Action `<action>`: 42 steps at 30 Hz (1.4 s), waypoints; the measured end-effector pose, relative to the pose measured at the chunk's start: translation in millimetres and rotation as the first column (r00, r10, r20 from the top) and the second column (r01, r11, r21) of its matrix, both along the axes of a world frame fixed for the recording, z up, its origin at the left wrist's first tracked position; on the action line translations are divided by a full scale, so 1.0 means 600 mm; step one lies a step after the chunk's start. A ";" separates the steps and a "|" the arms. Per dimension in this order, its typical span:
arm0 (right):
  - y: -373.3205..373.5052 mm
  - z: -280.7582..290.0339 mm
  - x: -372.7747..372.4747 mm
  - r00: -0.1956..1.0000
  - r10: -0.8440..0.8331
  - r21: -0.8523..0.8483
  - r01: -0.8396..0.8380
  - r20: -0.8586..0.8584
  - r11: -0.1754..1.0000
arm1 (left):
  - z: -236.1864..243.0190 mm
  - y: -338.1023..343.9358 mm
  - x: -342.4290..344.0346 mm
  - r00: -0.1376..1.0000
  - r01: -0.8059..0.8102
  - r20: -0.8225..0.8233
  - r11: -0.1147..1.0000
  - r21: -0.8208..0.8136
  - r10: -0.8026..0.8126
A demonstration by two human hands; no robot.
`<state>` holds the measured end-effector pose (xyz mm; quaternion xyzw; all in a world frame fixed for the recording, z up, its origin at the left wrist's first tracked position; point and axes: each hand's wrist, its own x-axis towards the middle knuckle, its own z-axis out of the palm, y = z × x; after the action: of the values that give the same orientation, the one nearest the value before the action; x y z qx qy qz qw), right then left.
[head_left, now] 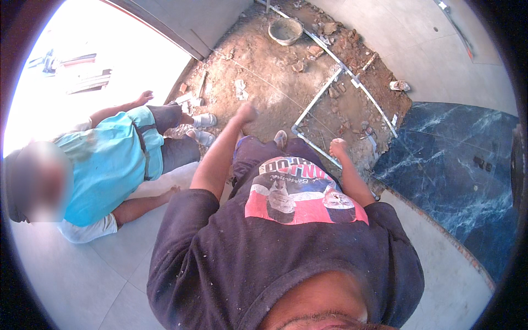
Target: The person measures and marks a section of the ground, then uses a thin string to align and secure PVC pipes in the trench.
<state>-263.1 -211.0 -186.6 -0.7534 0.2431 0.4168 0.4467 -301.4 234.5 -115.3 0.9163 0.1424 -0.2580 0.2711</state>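
Apparently, the work stood at a pause between moves. The left hand (247, 113), over the bare earth (264, 77), was curled in and too blurred to tell whether it was fully closed or pinched anything. The right hand (337, 147) was curled too, near the lower end of the white pipework (318, 99); I could not tell whether its fingertips met or held something. That pipework, nearest to the right hand, lay angled on the earth, joining a longer white pipe (377, 110). Any handling of it would, I judged, have called for bending low and opening the fingers.

At far left, a glaring opening (137, 60) lit a co-worker in a turquoise shirt (104, 157), above a pale tiled floor (104, 264). Rightward, the earth was rough and brown, crossed by a thin string (268, 83), with a round basin (286, 43) near its far edge. Broken rubble (314, 52) lay around the pipes. At right came dark blue, white-veined tiling (451, 159), beneath a pale panelled surface (440, 49).
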 end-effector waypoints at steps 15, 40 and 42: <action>-0.018 -0.197 -0.006 0.423 0.697 -0.342 -0.651 0.579 0.678 | -0.058 0.100 -0.277 0.915 -0.402 -0.046 0.915 -0.022 0.401; 0.085 -0.054 -0.003 0.861 0.476 -0.096 -0.466 0.177 0.879 | -0.086 0.073 -0.261 0.994 -0.104 -0.015 0.993 -0.052 0.104; 0.067 -0.107 -0.008 0.703 0.641 -0.159 -0.626 0.308 0.763 | -0.133 0.055 -0.241 0.978 0.065 0.201 0.998 -0.018 -0.060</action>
<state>-268.1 -170.7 -250.8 -0.8608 -0.1038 0.4012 0.2954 -446.0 267.7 -195.1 0.9382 0.0823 -0.1749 0.2871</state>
